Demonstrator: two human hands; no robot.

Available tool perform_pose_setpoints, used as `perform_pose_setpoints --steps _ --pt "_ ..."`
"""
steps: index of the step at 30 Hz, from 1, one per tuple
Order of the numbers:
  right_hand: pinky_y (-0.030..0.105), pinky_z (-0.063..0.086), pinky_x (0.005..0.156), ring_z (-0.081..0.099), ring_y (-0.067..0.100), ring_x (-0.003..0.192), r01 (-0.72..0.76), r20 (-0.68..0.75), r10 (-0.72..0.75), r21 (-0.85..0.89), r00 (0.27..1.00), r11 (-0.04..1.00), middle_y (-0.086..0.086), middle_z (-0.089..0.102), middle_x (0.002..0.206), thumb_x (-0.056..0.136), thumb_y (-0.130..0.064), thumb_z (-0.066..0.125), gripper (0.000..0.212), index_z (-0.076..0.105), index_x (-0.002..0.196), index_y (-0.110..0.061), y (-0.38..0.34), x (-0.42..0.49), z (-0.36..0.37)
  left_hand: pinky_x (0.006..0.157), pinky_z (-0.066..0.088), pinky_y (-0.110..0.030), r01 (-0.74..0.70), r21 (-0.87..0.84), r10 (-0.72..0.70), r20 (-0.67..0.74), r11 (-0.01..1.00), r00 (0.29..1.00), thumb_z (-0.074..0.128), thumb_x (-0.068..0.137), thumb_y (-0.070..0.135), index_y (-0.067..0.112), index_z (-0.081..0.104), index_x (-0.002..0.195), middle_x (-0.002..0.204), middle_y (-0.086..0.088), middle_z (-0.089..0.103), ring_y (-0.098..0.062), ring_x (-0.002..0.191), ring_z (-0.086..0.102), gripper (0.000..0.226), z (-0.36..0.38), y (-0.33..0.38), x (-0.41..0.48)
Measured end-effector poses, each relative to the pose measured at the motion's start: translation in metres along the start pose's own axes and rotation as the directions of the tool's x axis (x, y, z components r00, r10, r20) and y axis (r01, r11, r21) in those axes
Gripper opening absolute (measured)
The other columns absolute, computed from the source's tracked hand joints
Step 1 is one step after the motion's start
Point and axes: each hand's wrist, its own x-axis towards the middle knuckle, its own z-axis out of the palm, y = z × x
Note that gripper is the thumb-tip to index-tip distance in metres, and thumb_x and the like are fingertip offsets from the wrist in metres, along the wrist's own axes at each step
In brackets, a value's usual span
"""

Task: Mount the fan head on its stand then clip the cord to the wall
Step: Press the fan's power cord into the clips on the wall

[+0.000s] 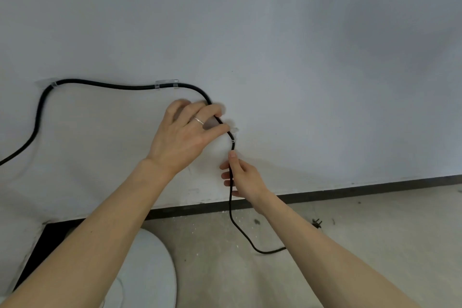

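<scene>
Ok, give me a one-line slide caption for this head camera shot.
Left hand presses the black cord toward a clear wall clip while the right hand holds it below.

Matt black rubbery cord (100,84), clear glossy plastic clips (167,84), smooth matt painted wall (300,57), rough concrete floor (350,245).

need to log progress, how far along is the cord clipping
Done: the cord sits in two clear clips, left clip and middle clip.
In hand: left hand presses it by a third clip; right hand holds it below.
Left: slack and plug lie on the floor. Fan mounting isn't visible.
</scene>
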Motion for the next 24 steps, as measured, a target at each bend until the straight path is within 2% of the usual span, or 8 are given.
perform_pose_setpoints --steps 4,7,10,14,16,18,21,24 --pt "0.04 0.052 0.1 0.066 0.018 0.104 0.045 0.013 -0.044 -0.187 0.999 0.981 0.001 0.071 0.113 0.109 -0.044 0.033 0.042 0.065 0.124 -0.02 0.021 -0.011 -0.001 0.098 0.038 -0.041 -0.04 0.016 0.04 -0.012 0.999 0.999 0.054 0.084 -0.004 0.033 0.071 0.108 0.125 0.002 0.065 -0.021 0.112 0.049 0.047 -0.005 -0.002 -0.001" --pt "0.03 0.053 0.087 0.069 0.024 0.106 0.065 0.043 -0.055 -0.277 0.998 0.959 0.004 0.075 0.114 0.111 -0.036 0.032 0.037 0.062 0.115 -0.016 0.034 -0.021 -0.003 0.098 0.041 -0.042 -0.03 0.019 0.03 -0.013 0.999 0.999 0.06 0.084 -0.001 0.032 0.071 0.108 0.124 0.0 0.067 -0.021 0.113 0.049 0.042 -0.006 0.001 -0.001" --pt "0.029 0.051 0.082 0.069 0.026 0.103 0.076 0.076 -0.055 -0.309 0.996 0.948 0.007 0.075 0.113 0.111 -0.035 0.031 0.036 0.061 0.112 -0.016 0.031 -0.02 -0.001 0.1 0.042 -0.045 -0.006 0.004 0.006 0.023 1.0 1.0 0.056 0.086 -0.002 0.03 0.064 0.128 0.135 -0.002 0.061 -0.023 0.12 0.051 0.053 -0.013 0.007 -0.008" --pt "0.026 0.04 0.083 0.061 0.021 0.099 0.107 0.096 -0.074 -0.408 0.993 0.907 0.003 0.069 0.109 0.111 -0.033 0.033 0.039 0.065 0.126 -0.015 0.025 -0.011 0.004 0.099 0.039 -0.049 0.341 -0.107 -0.326 0.135 0.934 0.936 0.056 0.079 -0.005 0.025 0.056 0.137 0.144 -0.011 0.046 -0.032 0.122 0.052 0.065 -0.031 0.026 -0.058" --pt "0.028 0.043 0.086 0.064 0.025 0.104 0.118 0.095 -0.086 -0.424 0.992 0.898 0.003 0.069 0.109 0.11 -0.033 0.036 0.038 0.066 0.127 -0.017 0.025 -0.006 0.01 0.095 0.043 -0.049 0.596 -0.168 -0.54 0.283 0.785 0.792 0.062 0.077 -0.003 0.017 0.059 0.128 0.135 -0.014 0.052 -0.035 0.115 0.054 0.055 -0.038 0.048 -0.101" --pt "0.035 0.05 0.097 0.069 0.027 0.108 0.117 0.056 -0.103 -0.4 0.993 0.909 0.007 0.072 0.113 0.108 -0.033 0.039 0.034 0.069 0.12 -0.02 0.027 -0.001 0.013 0.093 0.048 -0.044 0.772 -0.202 -0.585 0.545 0.603 0.6 0.064 0.08 -0.001 0.017 0.06 0.124 0.126 -0.011 0.059 -0.032 0.112 0.057 0.047 -0.039 0.076 -0.134" --pt "0.046 0.054 0.102 0.072 0.026 0.101 0.113 0.015 -0.114 -0.313 0.993 0.943 0.003 0.073 0.104 0.105 -0.033 0.045 0.024 0.067 0.1 -0.027 0.029 0.009 0.025 0.101 0.042 -0.029 0.956 -0.143 -0.41 0.88 0.254 0.241 0.06 0.091 0.012 0.018 0.049 0.137 0.131 -0.008 0.056 -0.022 0.122 0.052 0.048 -0.026 0.108 -0.159" --pt "0.043 0.058 0.1 0.074 0.02 0.092 0.096 0.007 -0.095 -0.133 0.995 0.986 -0.003 0.07 0.094 0.107 -0.028 0.047 0.025 0.064 0.088 -0.025 0.024 0.016 0.034 0.108 0.038 -0.029 0.998 -0.004 -0.243 0.97 -0.059 -0.01 0.06 0.094 0.028 0.019 0.028 0.151 0.147 -0.008 0.042 -0.021 0.132 0.044 0.066 -0.001 0.129 -0.156"
